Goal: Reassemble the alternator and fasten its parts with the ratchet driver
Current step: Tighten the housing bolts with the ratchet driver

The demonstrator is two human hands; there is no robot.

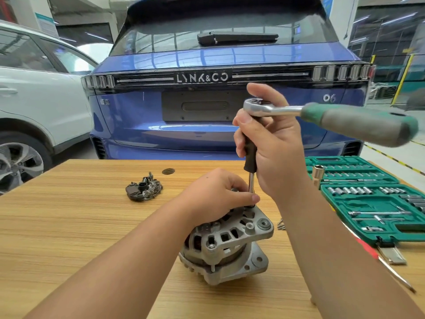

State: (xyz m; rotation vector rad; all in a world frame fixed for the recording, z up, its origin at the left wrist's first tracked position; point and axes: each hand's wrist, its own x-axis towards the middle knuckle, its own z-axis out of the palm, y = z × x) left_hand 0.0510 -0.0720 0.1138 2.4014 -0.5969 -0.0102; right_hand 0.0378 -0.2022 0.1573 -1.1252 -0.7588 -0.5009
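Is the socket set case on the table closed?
No, the green socket set case lies open at the table's right, its sockets and bits showing.

The alternator stands on the table at lower centre. The rectifier plate lies to its upper left, the socket set case at the right edge, a car behind the table.

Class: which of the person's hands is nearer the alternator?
Left. The left hand rests on top of the alternator; the right hand grips the ratchet driver above it.
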